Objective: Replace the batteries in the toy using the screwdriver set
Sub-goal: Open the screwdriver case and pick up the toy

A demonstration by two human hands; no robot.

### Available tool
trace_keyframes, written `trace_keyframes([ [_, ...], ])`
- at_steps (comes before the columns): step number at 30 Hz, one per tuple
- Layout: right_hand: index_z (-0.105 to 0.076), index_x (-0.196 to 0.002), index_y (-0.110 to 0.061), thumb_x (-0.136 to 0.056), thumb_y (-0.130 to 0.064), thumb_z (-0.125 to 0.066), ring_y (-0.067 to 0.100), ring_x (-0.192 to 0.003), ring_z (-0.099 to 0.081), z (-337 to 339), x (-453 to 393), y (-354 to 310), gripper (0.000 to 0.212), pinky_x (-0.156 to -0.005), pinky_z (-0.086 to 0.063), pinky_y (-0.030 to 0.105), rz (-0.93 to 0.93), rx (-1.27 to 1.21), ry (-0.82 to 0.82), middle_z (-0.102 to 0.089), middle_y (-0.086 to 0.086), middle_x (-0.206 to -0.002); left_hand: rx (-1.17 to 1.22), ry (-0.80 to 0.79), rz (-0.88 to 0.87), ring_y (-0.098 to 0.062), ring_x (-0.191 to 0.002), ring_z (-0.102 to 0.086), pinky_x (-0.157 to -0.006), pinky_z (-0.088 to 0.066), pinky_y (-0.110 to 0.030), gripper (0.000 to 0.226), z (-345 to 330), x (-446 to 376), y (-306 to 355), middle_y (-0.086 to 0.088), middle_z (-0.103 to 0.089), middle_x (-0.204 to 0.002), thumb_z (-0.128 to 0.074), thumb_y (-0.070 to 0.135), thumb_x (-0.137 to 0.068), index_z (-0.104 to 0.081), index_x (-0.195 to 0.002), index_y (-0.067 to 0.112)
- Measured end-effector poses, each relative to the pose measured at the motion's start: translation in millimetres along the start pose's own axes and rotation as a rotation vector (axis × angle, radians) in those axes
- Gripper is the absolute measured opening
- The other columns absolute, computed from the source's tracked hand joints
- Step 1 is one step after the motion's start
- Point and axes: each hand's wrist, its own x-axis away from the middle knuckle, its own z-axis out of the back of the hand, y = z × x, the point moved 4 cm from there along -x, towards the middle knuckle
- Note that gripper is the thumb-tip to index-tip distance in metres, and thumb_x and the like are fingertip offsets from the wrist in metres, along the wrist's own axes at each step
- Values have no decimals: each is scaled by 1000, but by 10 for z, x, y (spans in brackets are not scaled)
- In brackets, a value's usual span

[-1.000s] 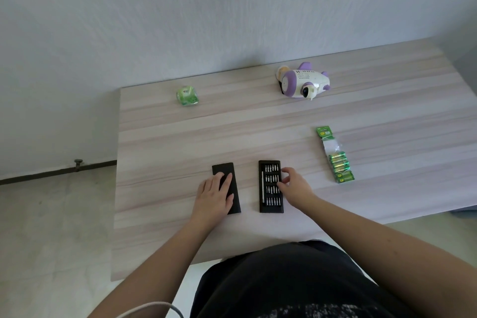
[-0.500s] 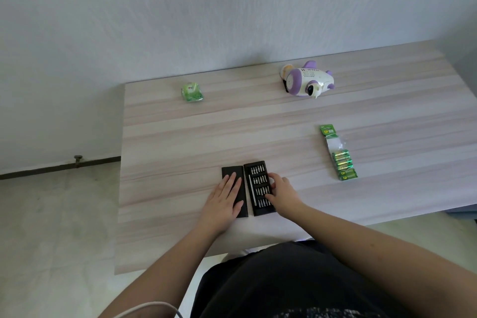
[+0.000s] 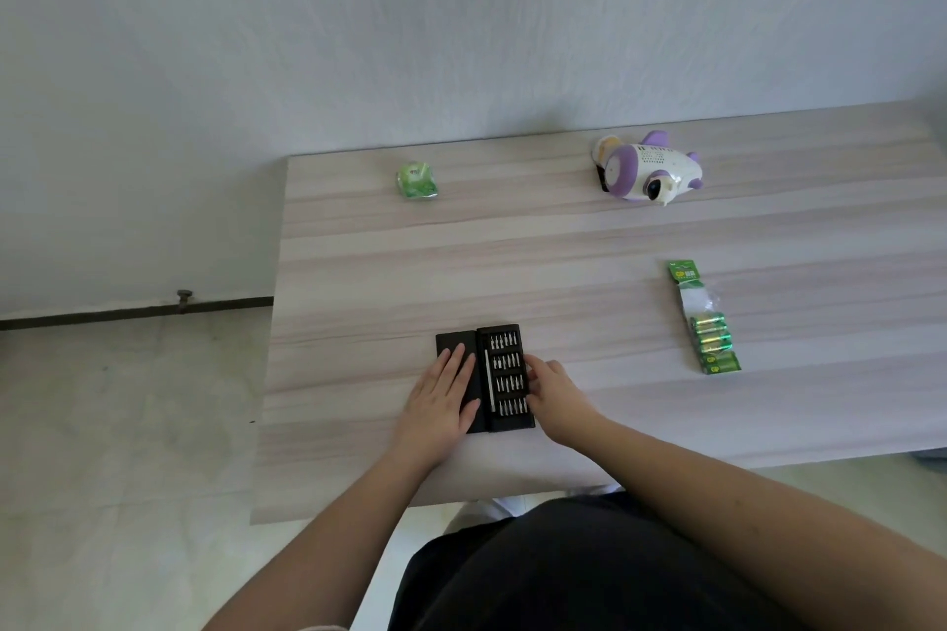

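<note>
Since a second ago I've slid the tray and its cover together, so the two black halves now touch side by side instead of lying apart. Going by size: the surface (image 3: 589, 251) carries everything. My left hand (image 3: 440, 400) lies flat, fingers straight, on the cover (image 3: 453, 341). My right hand (image 3: 556, 397) sits at the tray's right edge with fingers curled against it; whether it pinches the rim or a bit I cannot tell. The toy (image 3: 646, 169) lies at the far edge, well apart from my hands, long axis running left to right, eye end towards the right and tilted a little towards me. The battery strip (image 3: 706, 320) lies to my right, long axis running away from me, card end far, cells near. The tray (image 3: 505, 377) lies near the front edge, long axis also running away from me, a slim driver shaft along its left side. A small green packet (image 3: 416, 179) sits far left. I judge the task barely begun: the set is open, no bit chosen, the toy untouched, the new cells still packed.
</note>
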Motion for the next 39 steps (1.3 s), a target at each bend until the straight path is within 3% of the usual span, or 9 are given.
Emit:
trace_keyframes([
  [6,-40,-141,-19,-94,-6,-43,20,-102,-55,40,-18,-18,48,-96,-45,32,-7,-5,25,-47,6,-121,-8,14,11,-15,-144,-22,-117,-26,-38,63,51,-7,-24,-1,-35,-155,-33,49,-92,-40,-146,18],
  [8,-39,-142,-18,-95,-12,-47,19,-100,-54,100,4,12,48,-91,-46,31,-38,11,58,-48,5,-123,13,22,0,-15,-144,-17,-116,-16,-36,62,92,-7,-22,-2,-34,-155,-35,49,-92,-40,-146,17],
  [12,-42,-139,-18,-96,-18,-46,20,-110,-50,454,38,132,43,-92,-44,33,-81,42,268,-49,4,-125,19,31,-70,-15,-146,-13,-117,-2,-30,61,172,-63,107,0,-30,-157,-35,49,-94,-37,-147,19],
  [16,-44,-137,-17,-96,-19,-46,24,-120,-46,881,86,440,42,-100,-38,38,-151,156,472,-48,6,-132,41,11,-114,-17,-145,-19,-117,-6,-30,61,239,-206,312,-1,-35,-154,-37,49,-94,-39,-147,18],
  [23,-21,-151,-20,-88,-26,-57,32,-137,-25,1506,261,1058,72,-111,-20,45,-399,151,730,-28,10,-151,-18,-35,-185,-22,-145,-26,-116,-9,-33,67,266,-491,605,-4,-34,-155,-36,51,-87,-40,-145,18],
  [26,-3,-154,-18,-85,-42,-65,34,-140,-20,1619,245,1321,95,-114,-19,45,-535,91,661,-19,16,-154,-25,-3,-191,-19,-149,-12,-119,-4,-31,69,305,-595,747,-3,-22,-160,-25,51,-90,-29,-151,19],
  [29,3,-153,-14,-86,-43,-65,36,-136,-26,1666,237,1528,100,-111,-24,43,-549,109,549,-23,18,-150,10,-21,-167,-14,-148,7,-116,5,-31,66,327,-712,961,0,-6,-163,-25,48,-95,-15,-154,21],
  [34,-10,-152,-12,-90,-40,-59,34,-128,-32,1663,293,1732,84,-106,-30,41,-480,103,531,-31,17,-142,16,-106,-175,-12,-146,13,-114,12,-30,78,227,-923,1345,-1,-2,-163,-8,54,-85,-11,-155,21],
  [39,-21,-150,-13,-88,-45,-59,33,-120,-40,1678,406,1909,79,-102,-34,41,-428,128,547,-41,15,-133,32,-113,-163,-16,-149,3,-116,6,-31,78,132,-1090,1642,-1,-8,-163,-12,54,-84,-17,-154,21],
])
